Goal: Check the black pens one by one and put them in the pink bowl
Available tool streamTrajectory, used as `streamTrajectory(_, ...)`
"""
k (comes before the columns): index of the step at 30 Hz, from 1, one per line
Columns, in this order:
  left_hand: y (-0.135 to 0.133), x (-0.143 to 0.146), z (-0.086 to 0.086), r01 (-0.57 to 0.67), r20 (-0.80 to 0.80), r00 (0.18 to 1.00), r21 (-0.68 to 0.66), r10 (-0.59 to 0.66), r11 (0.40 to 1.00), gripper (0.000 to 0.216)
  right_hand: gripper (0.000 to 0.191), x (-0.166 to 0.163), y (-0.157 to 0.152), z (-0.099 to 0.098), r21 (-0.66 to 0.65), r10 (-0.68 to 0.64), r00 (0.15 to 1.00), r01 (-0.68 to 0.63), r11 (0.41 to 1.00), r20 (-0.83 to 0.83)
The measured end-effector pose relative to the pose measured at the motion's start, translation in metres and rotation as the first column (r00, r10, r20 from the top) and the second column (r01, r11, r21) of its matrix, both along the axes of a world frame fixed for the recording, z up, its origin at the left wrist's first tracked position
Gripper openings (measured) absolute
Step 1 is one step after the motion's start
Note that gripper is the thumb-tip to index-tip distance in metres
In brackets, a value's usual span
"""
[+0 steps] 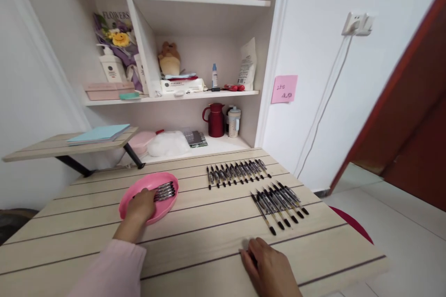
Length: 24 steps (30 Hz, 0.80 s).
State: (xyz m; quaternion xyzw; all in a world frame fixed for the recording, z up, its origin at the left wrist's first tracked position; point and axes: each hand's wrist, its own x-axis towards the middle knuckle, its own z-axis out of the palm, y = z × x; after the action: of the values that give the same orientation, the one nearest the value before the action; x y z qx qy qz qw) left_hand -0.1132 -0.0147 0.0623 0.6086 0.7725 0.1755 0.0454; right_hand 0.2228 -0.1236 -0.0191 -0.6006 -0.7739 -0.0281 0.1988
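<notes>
**Left hand [143, 205] in the pink bowl [146, 181], right on the pens [165, 191]!**

And here we are, live at the table [195, 232]: the left hand reaches over the bowl's near edge, its fingers at the left end of a side-by-side bundle of pens lying inside. Is that grip pinching them? Can't tell; the back of the hand hides the fingertips. Over to the right hand [266, 267], well right of the bowl and nearer the person: loosely curled, nothing visible in it, and whether the fingertips meet, I can't tell.

Look at the company! A long back row of pens [237, 174] lies right of the bowl and slightly farther off; a shorter front row [280, 205] lies farther right, black ends towards the person, near the right hand but apart from it.

So, technique! I'd want a light, even pinch across the whole bundle, keeping the pens parallel, and a clean lift over the bowl's rim. Squeeze one end too hard, and they could fan out.
</notes>
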Motion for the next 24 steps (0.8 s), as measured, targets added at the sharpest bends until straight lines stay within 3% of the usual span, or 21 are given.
streamTrajectory(8,0.001,0.004,0.001,0.079,-0.02,0.997,0.017,-0.079,0.997,0.011,0.019,-0.002,0.0,0.002,-0.036,-0.008,1.0,0.009,0.999,0.018)
streamTrajectory(13,-0.009,0.011,0.022,0.119,-0.029,0.993,0.101,-0.116,0.988,0.017,0.022,0.0,-0.001,0.0,-0.069,-0.006,0.998,0.002,0.998,-0.055)
streamTrajectory(16,-0.025,0.039,0.033,0.135,0.083,0.985,0.165,-0.15,0.977,0.014,0.026,0.0,0.001,0.004,-0.101,-0.014,0.978,-0.007,0.995,-0.21)
streamTrajectory(17,-0.032,0.055,0.032,0.176,0.288,0.932,0.169,-0.219,0.97,0.014,0.029,-0.001,0.003,0.007,-0.121,-0.014,0.953,-0.024,0.992,-0.303)
streamTrajectory(18,-0.04,0.073,0.029,0.26,0.538,0.784,0.166,-0.308,0.951,0.016,0.033,-0.004,0.006,0.012,-0.148,-0.01,0.906,-0.059,0.987,-0.424)
streamTrajectory(20,-0.054,0.113,0.014,0.44,0.859,0.419,0.091,-0.294,0.893,0.021,0.04,-0.011,0.015,0.023,-0.197,-0.012,0.708,-0.181,0.964,-0.707)
streamTrajectory(22,-0.066,0.149,-0.008,0.524,0.961,0.181,0.085,-0.208,0.848,0.023,0.045,-0.021,0.026,0.033,-0.199,-0.065,0.388,-0.314,0.928,-0.919)
streamTrajectory(24,-0.071,0.175,-0.03,0.524,0.984,0.073,0.102,-0.164,0.846,0.022,0.044,-0.032,0.037,0.037,-0.151,-0.116,0.121,-0.335,0.93,-0.986)
